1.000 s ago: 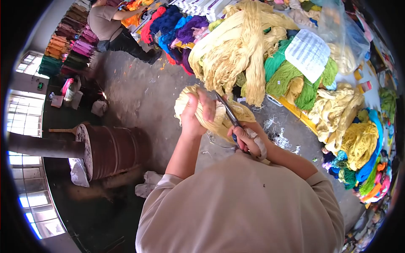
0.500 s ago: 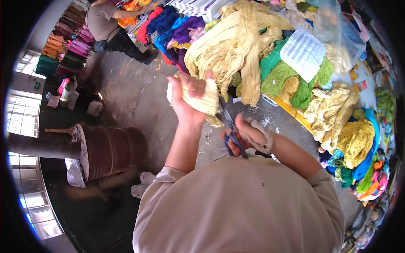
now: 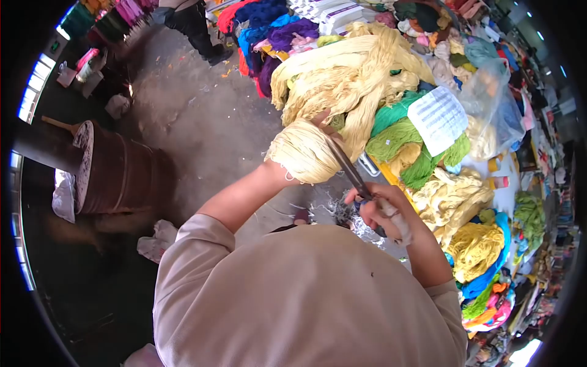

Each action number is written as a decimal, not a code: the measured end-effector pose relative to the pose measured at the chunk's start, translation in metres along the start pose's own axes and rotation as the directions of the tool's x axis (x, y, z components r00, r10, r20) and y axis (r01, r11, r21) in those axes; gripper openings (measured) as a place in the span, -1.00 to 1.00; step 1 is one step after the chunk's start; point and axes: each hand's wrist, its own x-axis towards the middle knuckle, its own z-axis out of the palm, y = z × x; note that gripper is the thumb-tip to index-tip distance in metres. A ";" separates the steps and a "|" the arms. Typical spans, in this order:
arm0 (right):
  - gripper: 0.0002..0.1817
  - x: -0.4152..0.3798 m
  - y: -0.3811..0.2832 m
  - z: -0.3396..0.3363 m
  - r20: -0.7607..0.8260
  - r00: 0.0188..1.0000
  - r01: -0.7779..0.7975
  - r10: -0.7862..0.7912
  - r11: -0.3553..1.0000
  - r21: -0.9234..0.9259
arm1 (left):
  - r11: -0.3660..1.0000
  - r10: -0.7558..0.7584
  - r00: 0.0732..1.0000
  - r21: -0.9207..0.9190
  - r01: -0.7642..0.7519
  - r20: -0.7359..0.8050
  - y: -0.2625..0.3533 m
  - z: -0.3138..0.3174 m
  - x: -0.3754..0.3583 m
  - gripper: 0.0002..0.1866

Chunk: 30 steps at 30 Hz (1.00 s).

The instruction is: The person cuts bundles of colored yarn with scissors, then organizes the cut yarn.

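Observation:
A bundle of cream yarn (image 3: 302, 151) is wrapped around my left hand (image 3: 325, 122), which is mostly covered by it. Only some fingers show at the bundle's far end, closed around the strands. My right hand (image 3: 382, 200) grips dark scissors (image 3: 350, 166), whose blades slant up and left to the right edge of the yarn. The blades look close together; whether strands lie between them I cannot make out. A whitish band circles the right wrist. Beyond the hands, a big heap of cream yarn skeins (image 3: 354, 73) lies on the table.
Green skeins (image 3: 391, 144) and a printed sheet (image 3: 437, 119) lie right of the heap, near a clear plastic bag (image 3: 495, 101). Yellow skeins (image 3: 477, 248) are nearer me. A rusty drum (image 3: 125, 171) stands left. Another person's legs (image 3: 195, 30) are at the back.
My left hand has turned, so the yarn now hides most of it. The scissors have risen to the yarn's right edge, their blades closer together. My view has tipped down and shifted right.

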 end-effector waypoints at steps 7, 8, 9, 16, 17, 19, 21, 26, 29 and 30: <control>-0.81 0.003 0.005 0.005 -0.025 0.981 -0.192 0.195 0.978 0.083 | 0.638 0.338 0.937 0.710 -0.297 0.088 0.009 0.003 -0.005 -0.68; -0.82 0.002 0.009 0.004 -0.019 0.964 -0.257 0.264 0.950 0.180 | 0.640 0.341 0.936 0.709 -0.295 0.082 0.008 0.001 -0.007 -0.68; -0.82 0.001 0.005 0.006 -0.017 0.964 -0.260 0.267 0.949 0.177 | 0.588 0.355 0.926 0.738 -0.331 0.132 0.014 0.000 -0.008 -0.66; -0.82 0.012 0.008 0.005 -0.033 0.973 -0.225 0.227 0.972 0.066 | 0.559 0.274 0.943 0.768 -0.314 0.186 0.013 0.004 -0.013 -0.62; -0.78 0.015 0.009 0.002 0.008 0.928 -0.359 0.372 0.890 0.281 | 0.560 0.275 0.944 0.767 -0.312 0.184 0.015 0.005 -0.013 -0.62; -0.74 0.018 0.006 -0.003 0.044 0.910 -0.396 0.411 0.834 0.383 | 0.461 0.312 0.924 0.815 -0.350 0.220 0.018 0.011 -0.014 -0.61; -0.67 0.025 0.007 0.005 -0.057 0.974 -0.189 0.218 0.926 0.328 | 0.519 0.289 0.953 0.823 -0.231 0.086 0.025 0.028 -0.016 -0.57; -0.44 0.055 -0.017 0.021 0.249 0.799 0.539 -0.547 0.469 -0.700 | 0.936 0.267 0.964 0.233 -0.263 0.017 -0.026 0.031 -0.029 -0.44; -0.52 0.075 0.001 0.025 0.239 0.815 0.507 -0.529 0.448 -0.736 | 0.911 0.086 0.962 0.370 -0.181 0.258 -0.011 0.044 -0.016 -0.57; -0.57 0.081 0.005 0.023 0.170 0.835 0.462 -0.524 0.497 -0.735 | 0.809 -0.070 0.951 0.574 -0.122 0.301 -0.007 0.050 -0.018 -0.64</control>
